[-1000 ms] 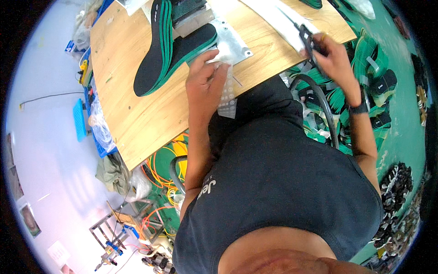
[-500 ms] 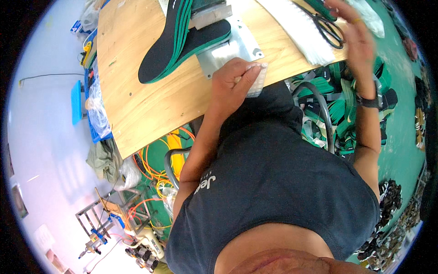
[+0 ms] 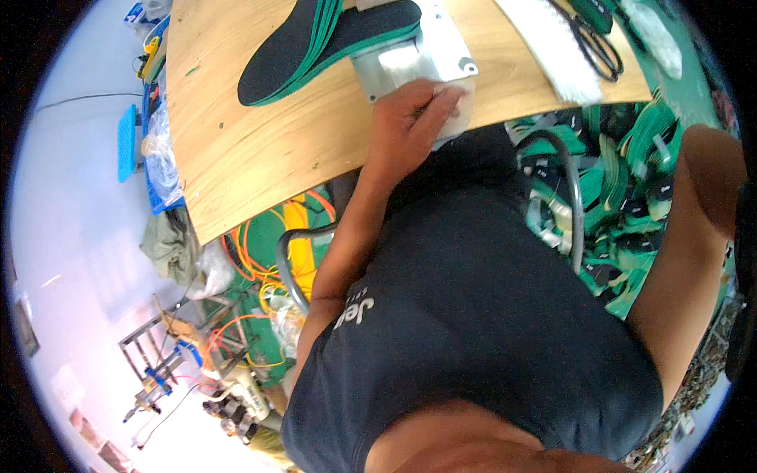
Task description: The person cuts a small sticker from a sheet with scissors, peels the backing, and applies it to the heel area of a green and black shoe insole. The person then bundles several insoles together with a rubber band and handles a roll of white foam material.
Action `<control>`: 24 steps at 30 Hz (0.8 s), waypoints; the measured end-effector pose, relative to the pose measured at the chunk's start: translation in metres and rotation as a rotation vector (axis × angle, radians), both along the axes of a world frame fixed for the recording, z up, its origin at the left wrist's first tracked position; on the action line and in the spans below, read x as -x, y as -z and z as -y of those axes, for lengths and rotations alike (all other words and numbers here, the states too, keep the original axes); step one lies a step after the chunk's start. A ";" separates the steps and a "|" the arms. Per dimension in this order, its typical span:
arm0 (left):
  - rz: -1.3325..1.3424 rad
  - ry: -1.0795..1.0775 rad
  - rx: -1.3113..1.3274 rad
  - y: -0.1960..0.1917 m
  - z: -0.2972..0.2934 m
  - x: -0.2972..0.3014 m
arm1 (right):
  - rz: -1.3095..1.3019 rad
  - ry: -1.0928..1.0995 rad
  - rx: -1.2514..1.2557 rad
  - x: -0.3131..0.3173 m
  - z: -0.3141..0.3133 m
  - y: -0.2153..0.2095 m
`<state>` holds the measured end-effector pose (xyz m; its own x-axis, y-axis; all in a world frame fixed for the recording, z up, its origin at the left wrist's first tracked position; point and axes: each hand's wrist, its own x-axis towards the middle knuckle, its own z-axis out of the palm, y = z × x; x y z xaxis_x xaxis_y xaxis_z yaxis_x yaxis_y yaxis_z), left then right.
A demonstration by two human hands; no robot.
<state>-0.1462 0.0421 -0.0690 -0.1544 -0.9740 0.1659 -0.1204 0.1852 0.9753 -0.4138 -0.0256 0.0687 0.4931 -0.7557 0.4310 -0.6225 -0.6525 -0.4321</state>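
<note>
Heaped insoles (image 3: 613, 169) and a wooden workbench (image 3: 260, 162) show a workshop.

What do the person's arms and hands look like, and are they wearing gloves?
The left arm and right arm are bare below a dark top with short-looking sleeves. The left hand has no glove. The right hand is out of view, so I can't tell about that one.

And on my table (image 3: 236, 150), insoles (image 3: 296, 55) hold the left, metal plate (image 3: 453, 47) just right of them! My left hand (image 3: 414, 118) sits before that plate, gripping a sheet (image 3: 461, 118). Farther right, a long bundle (image 3: 544, 47), scissors (image 3: 597, 47) on its right side; beyond the table's edge, an insole heap (image 3: 611, 181)!
</note>
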 end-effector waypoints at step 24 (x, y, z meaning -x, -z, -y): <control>-0.113 -0.014 0.082 0.004 -0.003 -0.002 | -0.115 0.061 -0.064 0.039 0.011 -0.032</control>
